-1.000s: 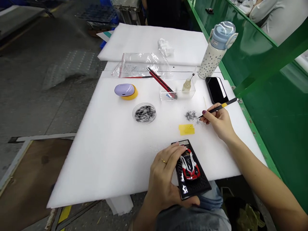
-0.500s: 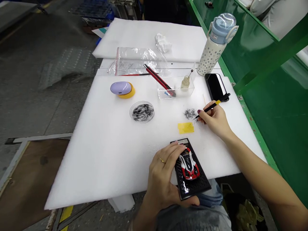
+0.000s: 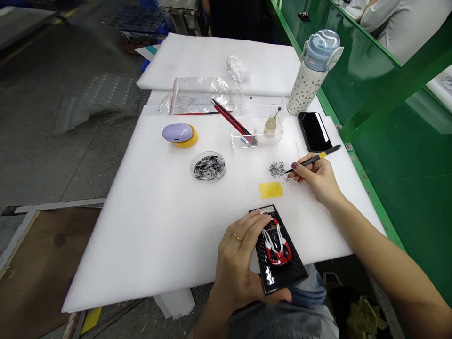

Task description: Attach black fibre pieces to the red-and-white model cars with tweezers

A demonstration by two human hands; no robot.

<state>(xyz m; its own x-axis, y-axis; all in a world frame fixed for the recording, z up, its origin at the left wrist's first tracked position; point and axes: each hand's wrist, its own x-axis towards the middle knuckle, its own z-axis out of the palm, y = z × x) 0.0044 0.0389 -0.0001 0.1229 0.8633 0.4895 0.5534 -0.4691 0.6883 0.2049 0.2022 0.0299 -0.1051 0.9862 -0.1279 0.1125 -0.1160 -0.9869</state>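
Observation:
My left hand (image 3: 243, 256) grips a black display base (image 3: 270, 281) at the front edge of the foam sheet, with the thumb under its near end. On the base sits a red, white and black model car (image 3: 277, 242), partly behind my fingers. My right hand (image 3: 316, 176) pinches dark tweezers (image 3: 314, 159) with a yellow band. Their tip is at the right side of a small heap of fine black fibres (image 3: 276, 169). Below the heap lies a piece of yellow tape (image 3: 271, 189). More black strands fill a round clear dish (image 3: 208, 167) to the left.
On the white foam sheet (image 3: 148, 235) are a purple and yellow case (image 3: 177, 133), a clear tray (image 3: 243, 142) with a small bottle (image 3: 270, 125) and a red-black cutter (image 3: 233, 121), a phone (image 3: 314, 132) and a dotted drink bottle (image 3: 307, 87). A green partition (image 3: 384, 155) borders the right.
The tweezers' rear end has swung slightly, with the tip still by the black fibres. The camera view has shifted a little. My left hand keeps its hold on the base.

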